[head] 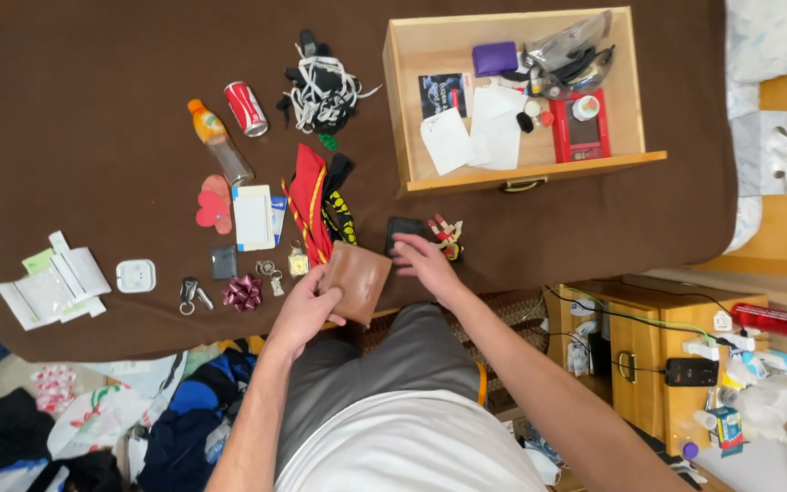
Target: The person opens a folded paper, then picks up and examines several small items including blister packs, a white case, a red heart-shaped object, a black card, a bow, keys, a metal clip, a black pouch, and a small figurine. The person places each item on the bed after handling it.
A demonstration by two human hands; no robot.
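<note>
your left hand grips a brown leather wallet at its left edge, fingers curled around it and thumb on top, holding it just above the near edge of the brown blanket. your right hand sits just beside the wallet, fingers spread flat and resting on a small black wallet that lies on the blanket; nothing is pinched in that hand. a little red and white trinket lies touching the black wallet's right side.

to the left of your left hand are a brass padlock, a key ring, a dark red gift bow, a car key and a white square case. farther left lie white paper packets.

beyond the wallet is a red and yellow cloth, a white card and a pink heart shape. past those stand an orange drink bottle on its side, a red can and a tangle of black and white cords.

farthest off, to the right, an open wooden drawer rests on the blanket, holding papers, a purple pouch and a red toy.
</note>
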